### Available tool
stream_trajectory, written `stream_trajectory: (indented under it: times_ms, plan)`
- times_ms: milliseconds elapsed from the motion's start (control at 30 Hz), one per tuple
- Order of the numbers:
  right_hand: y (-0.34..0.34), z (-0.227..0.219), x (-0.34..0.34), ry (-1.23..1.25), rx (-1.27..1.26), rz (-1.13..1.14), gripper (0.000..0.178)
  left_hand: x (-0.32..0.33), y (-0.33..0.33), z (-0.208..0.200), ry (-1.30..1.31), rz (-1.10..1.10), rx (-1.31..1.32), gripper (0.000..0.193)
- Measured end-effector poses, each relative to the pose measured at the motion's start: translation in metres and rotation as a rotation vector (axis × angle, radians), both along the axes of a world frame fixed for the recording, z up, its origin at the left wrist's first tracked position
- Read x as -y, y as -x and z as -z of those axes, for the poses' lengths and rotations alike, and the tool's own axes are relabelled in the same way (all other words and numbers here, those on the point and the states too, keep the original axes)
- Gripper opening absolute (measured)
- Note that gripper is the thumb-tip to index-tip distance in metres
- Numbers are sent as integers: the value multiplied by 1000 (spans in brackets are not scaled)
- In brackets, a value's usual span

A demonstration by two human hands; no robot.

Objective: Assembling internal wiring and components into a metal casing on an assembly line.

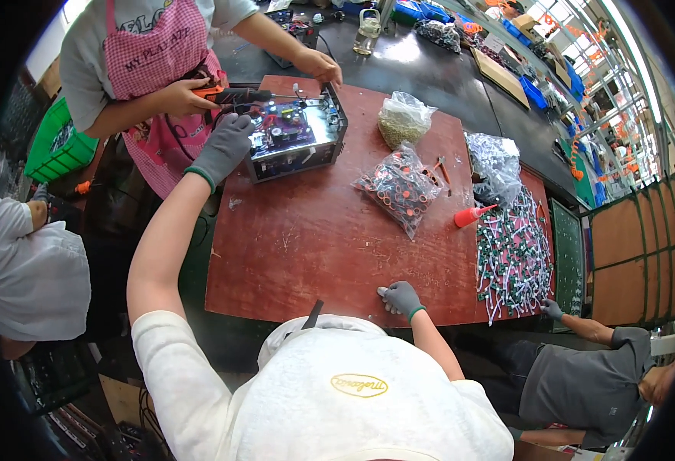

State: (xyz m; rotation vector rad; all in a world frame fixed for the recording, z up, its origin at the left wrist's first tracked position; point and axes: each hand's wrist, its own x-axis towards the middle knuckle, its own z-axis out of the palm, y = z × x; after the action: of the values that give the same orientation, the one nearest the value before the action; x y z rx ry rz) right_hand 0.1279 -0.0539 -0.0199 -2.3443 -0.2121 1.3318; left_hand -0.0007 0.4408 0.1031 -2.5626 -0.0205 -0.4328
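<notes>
A metal-framed electronic unit (299, 163), its top open over circuit boards, sits at the table's far left. My left hand (228, 144), in a grey glove, is at its left side with the fingers bent against the edge. Lower down, my gloved right hand (401, 299) rests on the red-brown tabletop (314, 253) near the front edge, its fingers loosely bent and apart, with nothing visible in them. Across from me, a co-worker in a pink checked apron holds an orange and black electric screwdriver (237, 95) over the unit. The co-worker's other hand (319, 67) touches its raised end panel.
Right of the unit lie a bag of small yellowish parts (405, 121), a bag of black and orange round parts (403, 187) and a red bottle (472, 216) with a pointed nozzle. A heap of white-wired parts (514, 253) covers the right end, beside another person's gloved hand (552, 309).
</notes>
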Motion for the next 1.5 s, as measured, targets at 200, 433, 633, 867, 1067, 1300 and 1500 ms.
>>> stream_trajectory:
  times_ms: [200,433,633,867,1067,1300,1500]
  plan:
    - [-1,0,-1,5,3,4,37,28,7,-14,-23,167,-16,11]
    - [2,-5,-17,12,70,-117,32,105,11,-12,196,249,-2,11]
    - [29,-31,-95,-687,820,-311,43,157,-3,-3,394,229,111,8]
    - [24,-90,-180,-953,1052,-522,56,155,19,-32,789,-113,563,38]
    - [16,-82,-216,-1022,996,-623,25,98,62,68,1651,-178,670,39]
    - [15,-87,-175,-1006,985,-684,15,140,89,40,1798,-190,469,25]
    - [25,-120,-74,-932,857,-839,15,229,121,17,2000,-64,217,22]
